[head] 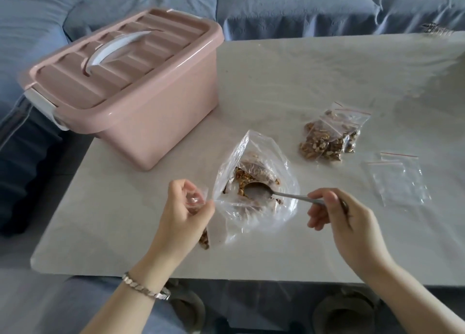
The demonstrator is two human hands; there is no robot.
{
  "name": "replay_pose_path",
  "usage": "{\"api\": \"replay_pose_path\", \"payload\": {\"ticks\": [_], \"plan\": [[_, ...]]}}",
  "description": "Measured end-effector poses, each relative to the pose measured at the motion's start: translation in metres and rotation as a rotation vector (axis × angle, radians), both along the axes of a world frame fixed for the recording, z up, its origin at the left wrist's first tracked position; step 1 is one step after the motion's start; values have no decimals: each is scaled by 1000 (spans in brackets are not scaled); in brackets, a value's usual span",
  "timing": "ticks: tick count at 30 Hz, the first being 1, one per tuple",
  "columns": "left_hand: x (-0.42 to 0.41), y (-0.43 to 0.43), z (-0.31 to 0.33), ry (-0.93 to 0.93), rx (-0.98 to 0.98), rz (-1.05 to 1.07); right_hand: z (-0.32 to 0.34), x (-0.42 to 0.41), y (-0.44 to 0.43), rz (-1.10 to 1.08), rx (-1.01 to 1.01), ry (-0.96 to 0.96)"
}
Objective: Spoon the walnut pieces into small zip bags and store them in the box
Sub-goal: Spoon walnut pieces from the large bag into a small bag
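Observation:
A large clear bag [254,155] with walnut pieces [242,180] lies open at the table's middle. My right hand [344,220] holds a metal spoon [261,191] by its handle, and the empty bowl rests inside that bag. My left hand [183,213] pinches a small zip bag [203,238] partly filled with walnuts, which hangs below the palm next to the large bag's rim. Filled small zip bags [329,137] lie piled to the right. Empty zip bags [397,177] lie flat further right. The pink box [141,122] stands at the left with its lid shut.
The white table [302,82] ends close in front of me, and the box overhangs its left edge. A blue-covered sofa [276,4] runs behind and to the left. Two slippers [347,313] sit on the floor below the table's near edge.

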State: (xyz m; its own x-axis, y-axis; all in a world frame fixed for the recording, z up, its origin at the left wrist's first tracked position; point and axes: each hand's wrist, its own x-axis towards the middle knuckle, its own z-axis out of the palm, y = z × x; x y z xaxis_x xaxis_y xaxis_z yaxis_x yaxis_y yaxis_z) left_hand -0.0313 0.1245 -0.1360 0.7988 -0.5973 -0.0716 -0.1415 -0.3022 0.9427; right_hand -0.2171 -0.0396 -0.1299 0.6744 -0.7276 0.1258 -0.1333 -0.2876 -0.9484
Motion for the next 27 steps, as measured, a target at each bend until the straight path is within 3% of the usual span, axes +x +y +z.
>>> {"api": "replay_pose_path", "payload": {"ticks": [8, 15, 19, 23, 27], "plan": [[-15, -9, -12, 34, 287, -158, -6, -6, 1, 50, -153, 72], [-23, -30, 1, 208, 181, -29, -21, -10, 20, -57, 92, 122], [-28, -40, 9, 288, 97, 33, -22, -6, 28, -159, 395, 76], [-25, -39, 13, 284, 96, 66, -19, -7, 22, -276, 740, -22], [-14, -31, 14, 227, 109, 120, -16, -6, 14, -323, 855, -96]]}}
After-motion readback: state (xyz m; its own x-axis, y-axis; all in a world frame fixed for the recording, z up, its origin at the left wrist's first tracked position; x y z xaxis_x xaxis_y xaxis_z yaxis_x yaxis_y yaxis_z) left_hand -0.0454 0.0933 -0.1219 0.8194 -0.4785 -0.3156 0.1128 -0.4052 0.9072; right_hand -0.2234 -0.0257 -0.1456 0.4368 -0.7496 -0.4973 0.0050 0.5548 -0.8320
